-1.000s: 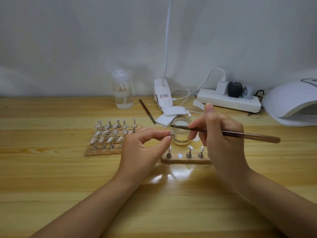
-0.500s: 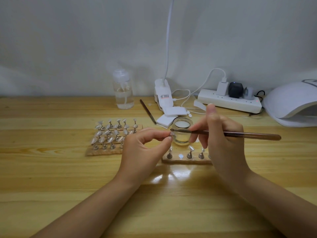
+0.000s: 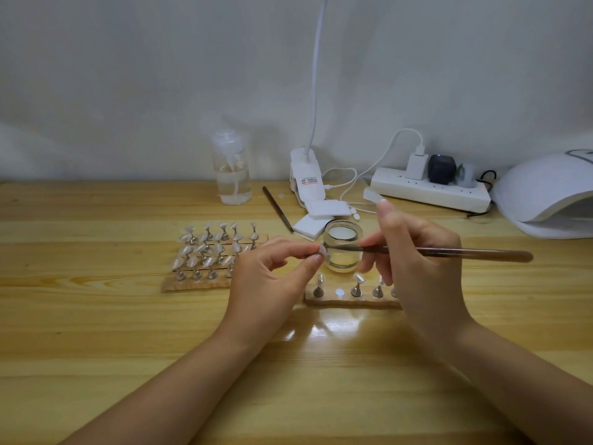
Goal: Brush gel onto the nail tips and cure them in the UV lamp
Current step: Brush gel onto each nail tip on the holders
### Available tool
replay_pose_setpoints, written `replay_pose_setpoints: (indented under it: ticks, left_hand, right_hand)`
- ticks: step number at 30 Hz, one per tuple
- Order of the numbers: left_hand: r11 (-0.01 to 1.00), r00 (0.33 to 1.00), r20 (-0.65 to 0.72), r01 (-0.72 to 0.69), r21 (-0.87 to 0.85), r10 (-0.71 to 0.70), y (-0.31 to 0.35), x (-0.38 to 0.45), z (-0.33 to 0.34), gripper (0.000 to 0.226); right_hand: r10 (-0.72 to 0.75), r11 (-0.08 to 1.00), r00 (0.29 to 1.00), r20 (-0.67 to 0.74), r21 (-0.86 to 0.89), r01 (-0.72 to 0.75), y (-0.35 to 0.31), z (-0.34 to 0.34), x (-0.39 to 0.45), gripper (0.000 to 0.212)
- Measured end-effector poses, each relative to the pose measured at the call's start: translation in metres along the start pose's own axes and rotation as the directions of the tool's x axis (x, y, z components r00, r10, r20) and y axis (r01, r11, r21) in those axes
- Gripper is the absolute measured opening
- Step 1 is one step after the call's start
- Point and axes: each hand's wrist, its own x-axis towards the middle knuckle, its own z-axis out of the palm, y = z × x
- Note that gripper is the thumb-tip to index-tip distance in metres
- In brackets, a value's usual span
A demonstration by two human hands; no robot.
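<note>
My left hand [image 3: 272, 281] pinches a small clear nail tip [image 3: 322, 250] between thumb and forefinger, just left of the glass gel jar [image 3: 342, 250]. My right hand [image 3: 414, 261] grips a brown brush [image 3: 455, 253], held level, with its bristle end touching the nail tip. Below the jar lies a wooden strip [image 3: 351, 300] with several metal stands bearing nail tips and one bare spot. A larger wooden board [image 3: 211, 252] at the left carries several rows of nail tips. The white UV lamp [image 3: 545, 195] sits at the far right edge.
A clear pump bottle [image 3: 231, 170] stands at the back. A white clip lamp [image 3: 306, 178], white pads [image 3: 311, 224] and a second brush [image 3: 277, 208] lie behind the jar. A power strip [image 3: 430, 187] with plugs and cables runs along the wall.
The brush tip has shifted slightly along the nail tip. Both hands stay almost in place.
</note>
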Motion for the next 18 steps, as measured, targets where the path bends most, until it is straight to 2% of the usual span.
replay_pose_setpoints:
  ticks: [4,6,11,18]
  left_hand:
    - [1.000,1.000,0.007,0.008,0.011,-0.008,0.0009,0.0000,-0.0003,0.016]
    - [1.000,1.000,0.005,0.007,0.009,-0.007,0.0012,-0.0002,-0.0002,0.017]
    - [1.000,1.000,-0.005,0.007,-0.001,-0.007,0.0017,0.0003,0.0005,0.011]
    - [1.000,1.000,0.001,-0.002,-0.016,0.002,0.0003,0.0003,0.0006,0.013]
  right_hand:
    - [-0.003,1.000,0.999,-0.050,0.017,0.004,0.0013,-0.0023,0.0000,0.048]
    - [-0.005,1.000,0.998,-0.068,0.022,0.007,0.0012,-0.0030,0.0013,0.043]
    - [-0.043,0.999,0.999,-0.001,0.009,0.043,0.0004,-0.0004,0.0010,0.034]
    - [-0.001,0.997,0.999,-0.034,0.072,0.004,0.0008,-0.0009,-0.0023,0.049]
